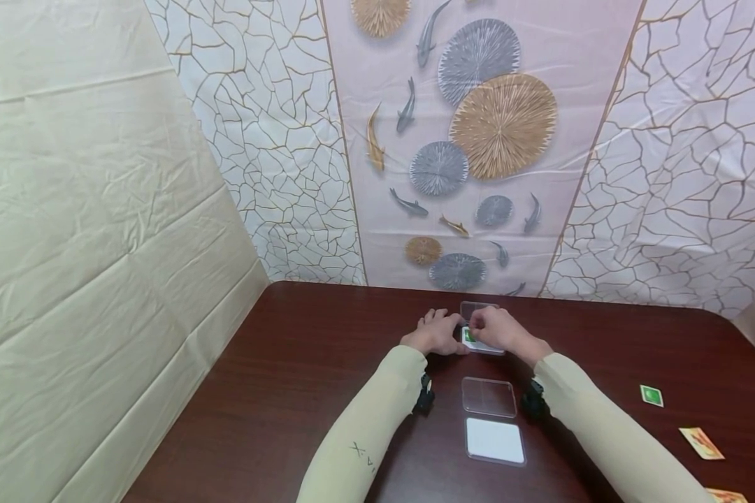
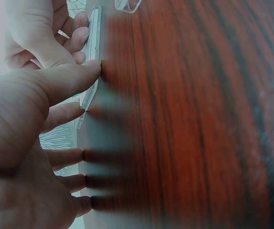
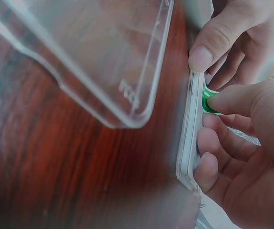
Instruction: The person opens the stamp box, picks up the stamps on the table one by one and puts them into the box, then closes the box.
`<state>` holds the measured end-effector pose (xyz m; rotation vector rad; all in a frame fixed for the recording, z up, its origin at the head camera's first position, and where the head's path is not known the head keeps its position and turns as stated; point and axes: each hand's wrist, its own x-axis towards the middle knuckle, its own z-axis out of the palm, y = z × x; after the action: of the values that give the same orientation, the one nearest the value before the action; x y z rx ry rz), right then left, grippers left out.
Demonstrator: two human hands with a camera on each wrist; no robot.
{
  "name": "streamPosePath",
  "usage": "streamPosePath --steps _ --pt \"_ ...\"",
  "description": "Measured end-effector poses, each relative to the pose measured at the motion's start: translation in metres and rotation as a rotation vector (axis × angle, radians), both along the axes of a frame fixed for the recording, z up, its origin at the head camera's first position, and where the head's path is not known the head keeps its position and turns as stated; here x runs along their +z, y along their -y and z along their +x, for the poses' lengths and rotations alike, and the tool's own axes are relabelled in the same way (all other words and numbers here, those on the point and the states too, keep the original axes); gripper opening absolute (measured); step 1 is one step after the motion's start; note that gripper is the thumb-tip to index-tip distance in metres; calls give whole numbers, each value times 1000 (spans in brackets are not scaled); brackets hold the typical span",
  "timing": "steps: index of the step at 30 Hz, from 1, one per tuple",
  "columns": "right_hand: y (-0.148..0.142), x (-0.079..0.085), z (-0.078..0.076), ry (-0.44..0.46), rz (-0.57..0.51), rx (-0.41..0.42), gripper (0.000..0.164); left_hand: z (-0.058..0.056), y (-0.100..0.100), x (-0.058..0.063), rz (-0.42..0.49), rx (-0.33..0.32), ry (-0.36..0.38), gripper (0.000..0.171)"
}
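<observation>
At the back of the table lies a small clear plastic case [image 1: 492, 350] with a white inside and its transparent lid [image 1: 468, 307] folded back. My right hand [image 1: 502, 330] pinches a small green-and-white card [image 3: 208, 99] between thumb and index finger, right over the case's white face. Its other fingers curl at the case's edge. On the left side of the case, my left hand [image 1: 437, 332] rests with its thumb [image 2: 87, 76] pressing the near edge. The index finger reaches along the case, while the other fingers spread straight with their tips on the wood.
Nearer me lies a second unfolded case, with a clear lid [image 1: 489, 397] and a white-filled half [image 1: 494, 441]. Off to the right are a green card [image 1: 651, 395], an orange card [image 1: 702, 443] and another orange one [image 1: 726, 496] at the frame's bottom. A patterned curtain [image 1: 415, 209] hangs behind the table.
</observation>
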<state>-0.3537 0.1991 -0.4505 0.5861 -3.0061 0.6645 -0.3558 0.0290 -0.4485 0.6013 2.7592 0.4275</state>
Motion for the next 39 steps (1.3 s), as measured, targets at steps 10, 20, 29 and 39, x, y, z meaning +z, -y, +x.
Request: streamPosePath --steps 10,20,29,39 --pt "0 0 -2 33 21 -16 4 0 -1 -1 4 11 -3 62" --pt "2 2 -1 41 26 -38 6 -1 0 -1 13 9 6 61" --pt "1 2 3 66 32 -42 6 1 1 -2 11 0 8 59" --pt "-15 13 16 64 15 -78 7 3 1 0 17 11 4 56"
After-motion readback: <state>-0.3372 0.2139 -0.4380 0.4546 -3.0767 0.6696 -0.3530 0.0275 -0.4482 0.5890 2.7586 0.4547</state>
